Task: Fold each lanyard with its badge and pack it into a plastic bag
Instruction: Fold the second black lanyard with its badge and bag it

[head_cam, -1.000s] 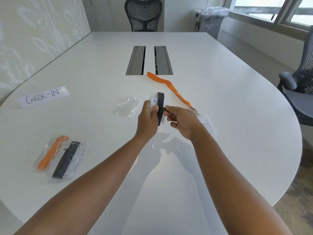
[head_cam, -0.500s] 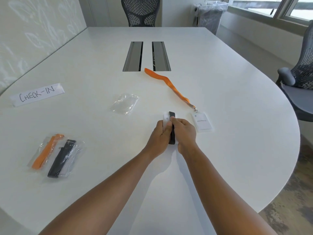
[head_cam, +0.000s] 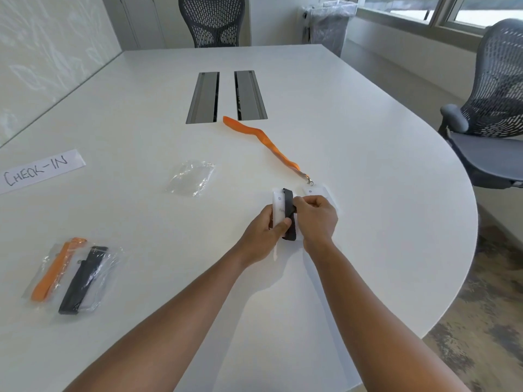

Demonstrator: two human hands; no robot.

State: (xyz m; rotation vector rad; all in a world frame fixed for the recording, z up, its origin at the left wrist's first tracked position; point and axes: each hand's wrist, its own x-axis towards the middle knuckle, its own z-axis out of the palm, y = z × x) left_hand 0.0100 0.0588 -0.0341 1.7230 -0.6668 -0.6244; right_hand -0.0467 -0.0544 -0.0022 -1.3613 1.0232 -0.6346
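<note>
My left hand (head_cam: 267, 236) grips a white badge (head_cam: 278, 207) with a folded black lanyard (head_cam: 289, 213) laid along it, thumb pressing the strap. My right hand (head_cam: 317, 219) pinches the black lanyard's upper part from the right. An empty clear plastic bag (head_cam: 192, 178) lies on the table to the left of the hands. An orange lanyard (head_cam: 266, 142) stretches unfolded across the table's middle, clipped to a second white badge (head_cam: 317, 191) just behind my right hand. At the near left lie two packed bags, one with an orange lanyard (head_cam: 55, 270) and one with a black lanyard (head_cam: 82, 280).
A paper sign reading CHECK-IN (head_cam: 39, 171) lies at the far left of the white table (head_cam: 368, 222). Two grey cable hatches (head_cam: 226, 96) sit in the table's middle. Mesh office chairs stand at the far end (head_cam: 212, 21) and at the right (head_cam: 486, 108).
Both hands dropped from mid-air to the table with the badge and black lanyard, then lifted slightly; the strap now lies folded along the badge under my left thumb.
</note>
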